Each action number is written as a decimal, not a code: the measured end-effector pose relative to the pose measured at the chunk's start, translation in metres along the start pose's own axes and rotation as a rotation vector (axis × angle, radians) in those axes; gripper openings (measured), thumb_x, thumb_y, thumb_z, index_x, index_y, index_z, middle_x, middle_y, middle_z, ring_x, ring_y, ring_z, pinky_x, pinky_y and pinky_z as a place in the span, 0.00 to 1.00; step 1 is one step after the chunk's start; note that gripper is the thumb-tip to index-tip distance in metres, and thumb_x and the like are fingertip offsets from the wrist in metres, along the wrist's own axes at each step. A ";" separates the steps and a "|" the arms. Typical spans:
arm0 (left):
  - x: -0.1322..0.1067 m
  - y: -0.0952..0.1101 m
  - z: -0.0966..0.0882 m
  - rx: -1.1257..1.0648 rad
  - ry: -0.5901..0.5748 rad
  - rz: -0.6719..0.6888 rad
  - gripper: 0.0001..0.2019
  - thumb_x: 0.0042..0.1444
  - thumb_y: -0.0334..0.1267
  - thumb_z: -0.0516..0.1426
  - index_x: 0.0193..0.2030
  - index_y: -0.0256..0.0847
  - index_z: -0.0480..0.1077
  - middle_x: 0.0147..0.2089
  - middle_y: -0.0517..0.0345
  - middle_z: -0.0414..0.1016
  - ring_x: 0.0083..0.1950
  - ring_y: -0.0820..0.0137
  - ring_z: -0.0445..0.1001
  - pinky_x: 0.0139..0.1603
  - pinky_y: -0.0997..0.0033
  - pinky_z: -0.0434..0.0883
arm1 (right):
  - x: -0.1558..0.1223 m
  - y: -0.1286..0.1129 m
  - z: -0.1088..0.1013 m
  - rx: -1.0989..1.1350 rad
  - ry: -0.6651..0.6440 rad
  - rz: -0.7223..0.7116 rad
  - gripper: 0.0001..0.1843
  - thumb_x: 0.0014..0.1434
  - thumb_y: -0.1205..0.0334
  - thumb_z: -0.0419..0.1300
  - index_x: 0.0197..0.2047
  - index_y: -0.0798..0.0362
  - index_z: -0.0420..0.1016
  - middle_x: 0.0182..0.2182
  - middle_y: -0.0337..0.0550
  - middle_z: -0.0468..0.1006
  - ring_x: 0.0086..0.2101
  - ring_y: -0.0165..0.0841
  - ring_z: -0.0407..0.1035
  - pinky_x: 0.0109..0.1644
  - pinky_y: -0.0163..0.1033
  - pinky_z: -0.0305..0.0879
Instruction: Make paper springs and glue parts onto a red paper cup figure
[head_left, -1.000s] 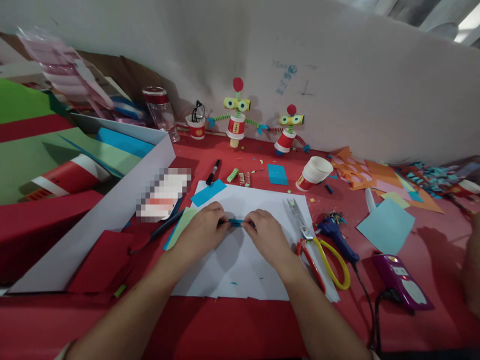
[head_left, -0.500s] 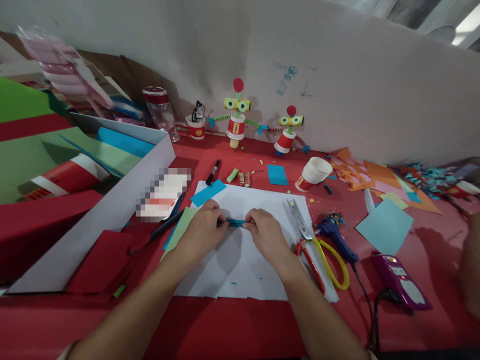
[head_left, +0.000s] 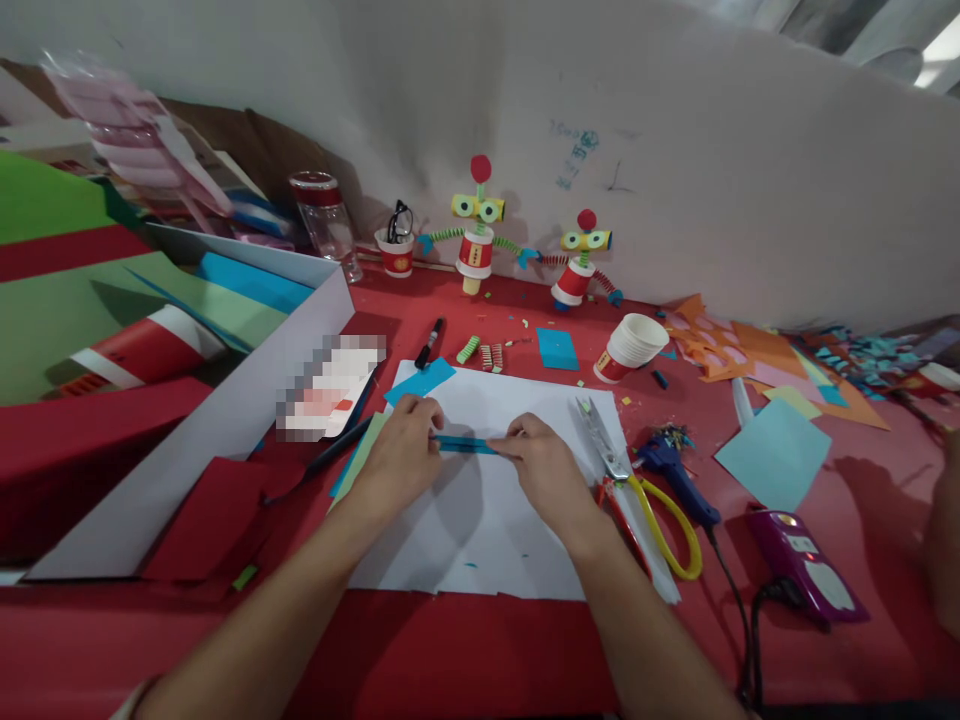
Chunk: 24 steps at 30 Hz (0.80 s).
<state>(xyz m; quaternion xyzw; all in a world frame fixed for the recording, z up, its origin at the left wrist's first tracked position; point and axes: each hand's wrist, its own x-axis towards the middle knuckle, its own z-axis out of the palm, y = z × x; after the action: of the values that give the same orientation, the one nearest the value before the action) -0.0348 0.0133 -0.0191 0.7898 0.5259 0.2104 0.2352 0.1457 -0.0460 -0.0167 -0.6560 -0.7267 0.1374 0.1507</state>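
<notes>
A narrow strip of folded blue paper (head_left: 466, 445) stretches between my two hands, above the white sheets (head_left: 480, 540). Its left end is pinched in my left hand (head_left: 407, 445), the thumb and fingertips closed together. My right hand (head_left: 536, 465) has its fingers closed on the strip's right end. Beyond my left hand lies a flat blue paper piece (head_left: 420, 382), with green paper (head_left: 361, 455) partly under my left wrist. Scissors (head_left: 611, 455) with red and yellow handles rest to the right of my right hand, blades pointing away.
A blue glue gun (head_left: 679, 480) and a purple device (head_left: 806, 565) with cords lie at right. Stacked paper cups (head_left: 631, 347) stand behind. Two paper-cup figures (head_left: 474, 250) are by the wall. At left is a white box (head_left: 277, 375) of coloured paper; a person's arm (head_left: 945, 530) shows far right.
My hands have shifted slightly apart along the blue strip, so more of it shows between them. My right hand's fingers are straighter than before. The view has moved a little.
</notes>
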 end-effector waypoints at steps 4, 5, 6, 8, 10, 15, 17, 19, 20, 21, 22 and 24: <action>-0.006 0.005 0.000 0.119 -0.019 0.212 0.23 0.47 0.17 0.48 0.44 0.42 0.73 0.53 0.50 0.68 0.46 0.66 0.72 0.46 0.64 0.71 | -0.011 -0.014 -0.009 -0.350 -0.082 -0.063 0.20 0.61 0.72 0.51 0.52 0.45 0.72 0.43 0.48 0.71 0.42 0.40 0.64 0.37 0.40 0.62; -0.009 0.007 0.000 0.177 -0.043 0.280 0.24 0.48 0.17 0.48 0.45 0.43 0.74 0.54 0.50 0.69 0.50 0.63 0.71 0.50 0.62 0.70 | -0.013 -0.016 -0.010 -0.404 -0.093 -0.067 0.21 0.61 0.72 0.51 0.54 0.46 0.70 0.45 0.49 0.71 0.42 0.41 0.64 0.36 0.41 0.63; -0.012 0.010 0.002 0.238 -0.079 0.334 0.24 0.49 0.18 0.48 0.46 0.42 0.74 0.54 0.49 0.71 0.52 0.61 0.70 0.52 0.59 0.69 | -0.015 -0.018 -0.011 -0.440 -0.095 -0.070 0.22 0.60 0.72 0.50 0.55 0.47 0.68 0.47 0.50 0.70 0.42 0.42 0.64 0.36 0.42 0.64; -0.021 0.018 0.007 0.348 -0.141 0.359 0.22 0.51 0.19 0.49 0.49 0.38 0.73 0.54 0.45 0.73 0.55 0.57 0.70 0.54 0.57 0.68 | -0.020 -0.019 -0.010 -0.467 -0.093 -0.080 0.24 0.60 0.72 0.49 0.58 0.46 0.65 0.51 0.51 0.69 0.43 0.43 0.63 0.36 0.44 0.65; -0.030 0.025 0.015 0.442 -0.136 0.288 0.24 0.52 0.18 0.48 0.55 0.33 0.70 0.59 0.39 0.69 0.59 0.56 0.68 0.56 0.57 0.67 | -0.024 -0.017 -0.008 -0.468 -0.085 -0.082 0.26 0.61 0.73 0.48 0.60 0.45 0.62 0.56 0.49 0.66 0.45 0.43 0.62 0.37 0.45 0.67; -0.047 0.036 0.033 0.632 -0.088 0.173 0.27 0.54 0.19 0.44 0.61 0.26 0.61 0.64 0.34 0.60 0.65 0.51 0.59 0.64 0.45 0.53 | -0.031 -0.012 -0.001 -0.461 -0.070 -0.045 0.28 0.60 0.73 0.46 0.62 0.45 0.58 0.63 0.43 0.58 0.48 0.43 0.59 0.35 0.44 0.70; -0.049 0.036 0.035 0.665 -0.098 0.167 0.27 0.54 0.19 0.43 0.62 0.26 0.60 0.65 0.34 0.58 0.66 0.51 0.58 0.65 0.45 0.52 | -0.033 -0.012 0.001 -0.467 -0.071 -0.030 0.29 0.60 0.73 0.45 0.63 0.47 0.58 0.64 0.42 0.58 0.49 0.44 0.59 0.35 0.44 0.71; -0.049 0.035 0.035 0.674 -0.104 0.173 0.28 0.54 0.19 0.42 0.63 0.25 0.59 0.65 0.34 0.57 0.66 0.52 0.57 0.64 0.47 0.54 | -0.036 -0.013 0.002 -0.476 -0.078 -0.011 0.29 0.59 0.74 0.45 0.63 0.48 0.58 0.64 0.42 0.59 0.50 0.45 0.59 0.35 0.44 0.71; -0.048 0.035 0.034 0.673 -0.105 0.183 0.27 0.54 0.19 0.42 0.62 0.24 0.59 0.65 0.33 0.57 0.66 0.51 0.57 0.64 0.47 0.55 | -0.038 -0.014 0.002 -0.481 -0.079 0.003 0.29 0.59 0.74 0.45 0.63 0.48 0.58 0.63 0.43 0.59 0.51 0.45 0.59 0.35 0.44 0.71; -0.048 0.035 0.033 0.671 -0.106 0.192 0.27 0.54 0.19 0.42 0.62 0.23 0.59 0.64 0.32 0.58 0.66 0.51 0.58 0.64 0.48 0.55 | -0.039 -0.015 0.001 -0.486 -0.076 0.022 0.29 0.58 0.75 0.46 0.62 0.49 0.59 0.63 0.44 0.59 0.52 0.46 0.59 0.35 0.44 0.70; -0.047 0.035 0.032 0.668 -0.106 0.196 0.27 0.54 0.19 0.43 0.62 0.23 0.60 0.64 0.32 0.58 0.66 0.52 0.58 0.64 0.48 0.55 | -0.041 -0.016 0.001 -0.487 -0.070 0.044 0.29 0.58 0.75 0.46 0.62 0.50 0.60 0.63 0.46 0.59 0.52 0.46 0.58 0.35 0.44 0.70; -0.047 0.036 0.031 0.668 -0.114 0.191 0.27 0.54 0.19 0.43 0.62 0.24 0.61 0.64 0.33 0.59 0.65 0.52 0.58 0.63 0.50 0.57 | -0.041 -0.017 -0.003 -0.468 -0.038 0.095 0.26 0.57 0.76 0.47 0.57 0.53 0.66 0.61 0.50 0.62 0.52 0.45 0.60 0.37 0.43 0.69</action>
<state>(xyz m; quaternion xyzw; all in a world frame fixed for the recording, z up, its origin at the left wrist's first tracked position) -0.0066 -0.0469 -0.0267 0.8793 0.4755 0.0036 -0.0279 0.1355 -0.0889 -0.0091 -0.7038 -0.7097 -0.0155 -0.0257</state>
